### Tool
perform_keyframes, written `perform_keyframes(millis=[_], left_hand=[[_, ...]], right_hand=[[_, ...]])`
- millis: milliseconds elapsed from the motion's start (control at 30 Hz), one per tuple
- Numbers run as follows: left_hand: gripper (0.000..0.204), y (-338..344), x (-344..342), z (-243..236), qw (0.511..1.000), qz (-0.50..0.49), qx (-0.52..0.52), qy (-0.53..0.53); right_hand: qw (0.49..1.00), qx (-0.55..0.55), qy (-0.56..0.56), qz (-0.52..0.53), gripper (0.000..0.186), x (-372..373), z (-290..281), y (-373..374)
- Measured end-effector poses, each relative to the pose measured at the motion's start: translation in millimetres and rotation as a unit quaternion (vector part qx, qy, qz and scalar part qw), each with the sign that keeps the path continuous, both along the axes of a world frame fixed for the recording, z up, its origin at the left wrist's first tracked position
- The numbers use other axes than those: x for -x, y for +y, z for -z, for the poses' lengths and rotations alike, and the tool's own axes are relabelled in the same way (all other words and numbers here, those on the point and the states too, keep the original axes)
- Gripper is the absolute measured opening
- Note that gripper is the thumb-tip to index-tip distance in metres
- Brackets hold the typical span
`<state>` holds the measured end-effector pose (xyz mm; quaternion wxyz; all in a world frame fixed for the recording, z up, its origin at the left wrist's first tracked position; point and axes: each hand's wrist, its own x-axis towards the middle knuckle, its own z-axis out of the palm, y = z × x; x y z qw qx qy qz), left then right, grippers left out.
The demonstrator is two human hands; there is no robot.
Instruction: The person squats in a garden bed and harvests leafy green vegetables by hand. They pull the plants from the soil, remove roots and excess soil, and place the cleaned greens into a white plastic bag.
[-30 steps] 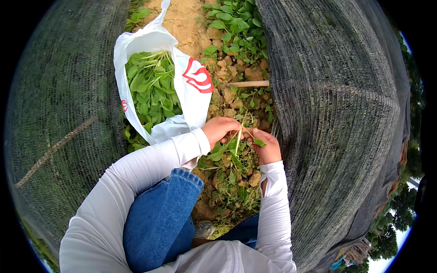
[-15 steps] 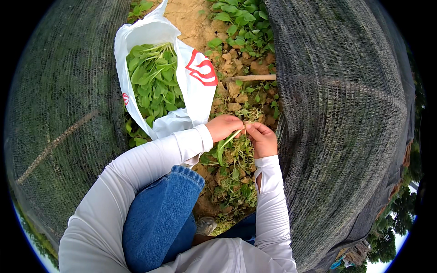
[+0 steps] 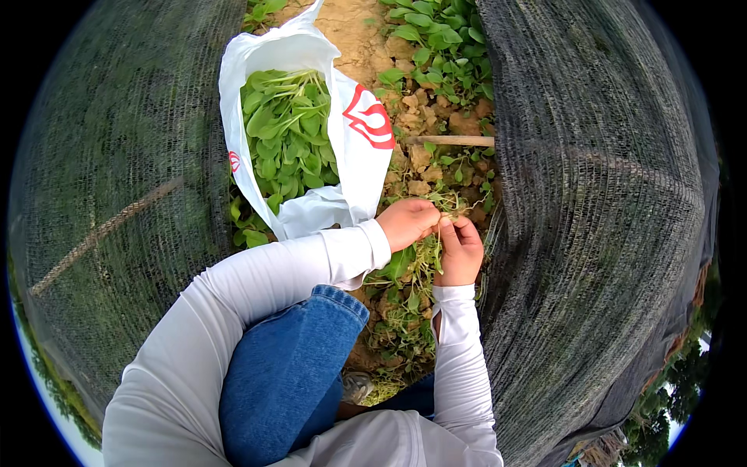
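Observation:
My left hand (image 3: 408, 224) is closed round a small leafy green seedling (image 3: 399, 265), whose leaf hangs below the fingers. Close against it on the right, my right hand (image 3: 461, 253) pinches with thumb and forefinger at what looks like the stem or root end; the fingers hide the exact spot. Just beyond my left hand lies a white plastic bag (image 3: 362, 159) with a red print, its mouth spread wide. Inside it, picked leafy greens (image 3: 284, 132) are heaped with their pale stems toward the far side.
Dark shade netting (image 3: 591, 233) rises on the right, and more netting (image 3: 124, 156) on the left. A thin wooden stick (image 3: 451, 141) pokes out across the cloddy soil (image 3: 354, 35). Green plants (image 3: 447, 39) grow at the far right of the strip. My bent knee (image 3: 296, 366) is near the left forearm.
The view has shifted, so the bag and netting sit farther right. The seedling's leaf now hangs lower behind my left hand, and my right hand has turned more upright, still pinching.

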<state>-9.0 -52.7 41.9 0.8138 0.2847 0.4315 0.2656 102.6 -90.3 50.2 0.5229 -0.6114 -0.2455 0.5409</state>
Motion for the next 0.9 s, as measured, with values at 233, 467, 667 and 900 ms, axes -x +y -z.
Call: perform_keyframes(millis=[233,467,667,900], left_hand=[[0.018,-7,7,-5,0.996,-0.027,0.054,-0.06],[0.017,1,11,-50,0.985,0.065,0.093,-0.127],[0.014,8,35,-50,0.992,0.088,0.029,-0.085],[0.015,37,92,-110,0.925,-0.025,-0.314,0.214]], right_hand=[[0.981,0.122,0.039,-0.143,0.013,-21,9,13],[0.975,0.066,-0.214,0.004,0.022,-71,16,35],[0.968,-0.019,-0.193,0.156,0.023,-143,-61,65],[0.829,0.01,-0.553,-0.086,0.034,-218,-77,81]])
